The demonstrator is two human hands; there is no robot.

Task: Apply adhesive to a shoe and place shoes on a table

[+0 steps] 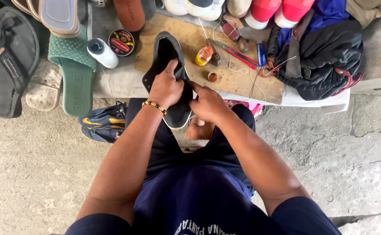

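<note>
A black shoe with a white sole edge (pixel 166 52) lies lengthwise over my lap, its toe toward the wooden board. My left hand (pixel 166 87), with a beaded bracelet on the wrist, grips the shoe's upper from above. At the shoe's right side my right hand (pixel 208 104) has its fingers pinched at the rim near the sole. I cannot tell whether the right hand pinches a thread, a needle or only the shoe.
A wooden board (pixel 242 82) carries a small orange bottle (pixel 204 55), red-handled scissors (pixel 238 53), thread and a small cap. A round polish tin (pixel 121 42), white bottle (pixel 102 52), green sandal (pixel 75 74), blue-yellow sandals (pixel 103 122), black bags (pixel 325 56) surround it.
</note>
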